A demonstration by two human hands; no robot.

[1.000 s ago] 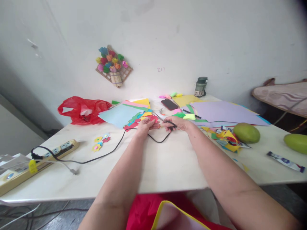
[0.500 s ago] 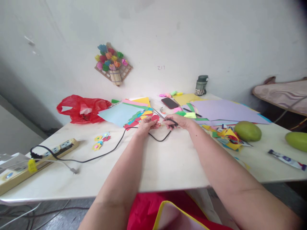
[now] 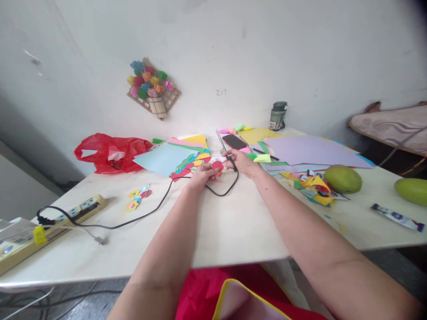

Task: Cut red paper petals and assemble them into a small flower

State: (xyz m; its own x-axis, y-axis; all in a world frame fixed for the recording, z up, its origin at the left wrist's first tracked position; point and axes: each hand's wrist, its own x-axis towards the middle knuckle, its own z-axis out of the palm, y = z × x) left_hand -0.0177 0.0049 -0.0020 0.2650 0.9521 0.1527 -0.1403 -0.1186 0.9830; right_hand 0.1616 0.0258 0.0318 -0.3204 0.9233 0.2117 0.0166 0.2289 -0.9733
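Note:
My left hand (image 3: 203,174) pinches a round red paper piece (image 3: 217,165) over the table. In my right hand (image 3: 242,162) is a pair of scissors (image 3: 222,140), blades pointing up and away; the fingers partly hide the dark handles. Both hands are close together, the red piece between them. Just beyond my left hand lie layered colored paper cutouts (image 3: 190,165). A black cord (image 3: 160,209) passes behind my left hand and loops up to my right hand, where its end is hidden.
Small paper flowers (image 3: 138,195) and a power strip (image 3: 66,222) are on the left, near a red plastic bag (image 3: 113,153). A phone (image 3: 234,142), purple paper (image 3: 310,153), paper scraps (image 3: 315,189), green mangoes (image 3: 343,178) and a tube (image 3: 396,217) occupy the right.
My right hand has turned and risen slightly, swinging the scissor blades from leftward to steeply upward, off the red paper. My left hand still holds the piece, which now shows more fully.

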